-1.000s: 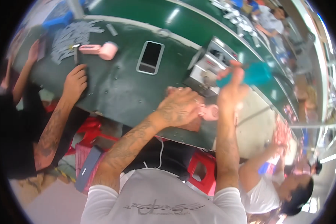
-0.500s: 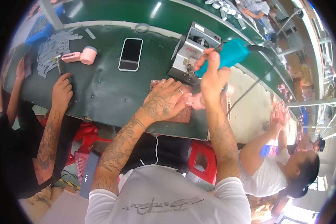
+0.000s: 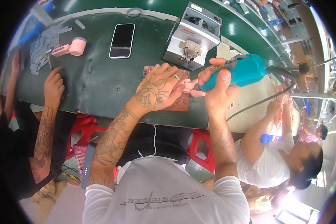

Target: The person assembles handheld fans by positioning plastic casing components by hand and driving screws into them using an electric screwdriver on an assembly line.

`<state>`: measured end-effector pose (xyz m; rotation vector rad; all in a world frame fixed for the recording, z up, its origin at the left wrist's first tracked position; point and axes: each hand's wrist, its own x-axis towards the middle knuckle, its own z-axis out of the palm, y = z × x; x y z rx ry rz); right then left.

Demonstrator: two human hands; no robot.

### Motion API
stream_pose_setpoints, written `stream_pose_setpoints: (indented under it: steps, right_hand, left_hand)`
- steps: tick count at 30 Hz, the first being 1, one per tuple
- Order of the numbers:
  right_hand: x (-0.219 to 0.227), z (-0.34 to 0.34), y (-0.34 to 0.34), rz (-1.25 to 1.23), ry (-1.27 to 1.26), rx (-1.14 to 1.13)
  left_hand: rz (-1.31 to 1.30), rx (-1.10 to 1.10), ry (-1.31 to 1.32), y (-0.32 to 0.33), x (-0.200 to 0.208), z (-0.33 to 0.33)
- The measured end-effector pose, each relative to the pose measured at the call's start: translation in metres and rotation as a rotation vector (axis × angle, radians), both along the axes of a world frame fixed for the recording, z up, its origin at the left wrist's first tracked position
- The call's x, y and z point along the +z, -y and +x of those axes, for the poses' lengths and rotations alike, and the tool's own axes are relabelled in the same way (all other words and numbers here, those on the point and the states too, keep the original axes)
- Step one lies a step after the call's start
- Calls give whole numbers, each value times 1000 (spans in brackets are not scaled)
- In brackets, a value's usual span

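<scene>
The right hand point(image 3: 221, 89) is gripping a teal tool point(image 3: 246, 71); the left hand point(image 3: 156, 87) is holding a pink device point(image 3: 187, 87) a slipping tip could scratch.

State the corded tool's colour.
The corded tool in the right hand is teal, clearest in the head view.

Handheld device point(image 3: 187, 86) on the right side of board point(image 3: 181, 105), between left hand point(image 3: 159, 87) and right hand point(image 3: 221, 89), close to near edge of table point(image 3: 100, 86).
Under left hand, most of board; inside right hand, to the right of handheld device, power tool point(image 3: 239, 72), with tip directed to it. Behind board and a little to the right, machine point(image 3: 192, 39). Left of machine, phone point(image 3: 122, 42); behind phone, at far edge, ring point(image 3: 133, 12). Further left, second device point(image 3: 77, 46), then pile of strips point(image 3: 41, 50). Nearer than these, co-worker's hand point(image 3: 54, 87).
</scene>
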<state>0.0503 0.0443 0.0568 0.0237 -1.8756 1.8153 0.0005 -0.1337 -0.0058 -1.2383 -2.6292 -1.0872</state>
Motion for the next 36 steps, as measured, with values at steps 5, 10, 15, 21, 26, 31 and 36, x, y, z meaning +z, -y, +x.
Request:
stream_pose_setpoints:
  steps: [5,10,15,21,26,31,36]
  right_hand:
    - [-7,3,-3,31,57,19]
    - [-24,4,-6,37,-2,67]
    - [-31,-5,-12,117,-16,59]
    - [-20,-8,-7,90,-18,82]
    - [-27,-6,-2,41,23,-1]
    - [-26,40,4,-15,86,-116]
    - [-19,95,8,-396,-75,-21]
  left_hand:
    - [-2,-10,-32,-1,5,4]
    - [47,-46,-6,-3,7,3]
    - [-30,-48,-75,-7,8,-3]
    - [-25,-31,-97,-10,12,-5]
    - [3,-47,-95,-7,7,-8]
    - [187,-114,-243,-4,-2,6]
    - [98,-146,-353,31,3,33]
